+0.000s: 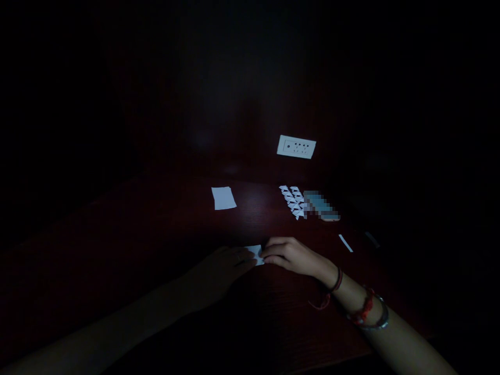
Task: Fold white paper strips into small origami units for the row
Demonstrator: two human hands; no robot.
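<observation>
A small piece of white paper [255, 253] lies between my two hands over the dark red table. My left hand [228, 263], deep in shadow, pinches its left side. At the right edge of the same paper, the fingertips of my right hand [287, 255] close on it; bracelets circle that wrist and forearm. Beyond my hands sits a stack of white paper sheets [224, 198]. Two rows of small folded paper pieces [292, 200] stand farther right. Whether the held paper has creases is too dim to tell.
A phone-like device [322, 207], partly blurred, lies beside the folded pieces. Nearer the right are a thin paper strip [346, 243] and a dimmer strip [372, 239]. A white socket panel [296, 147] is on the back wall. Most surroundings are dark.
</observation>
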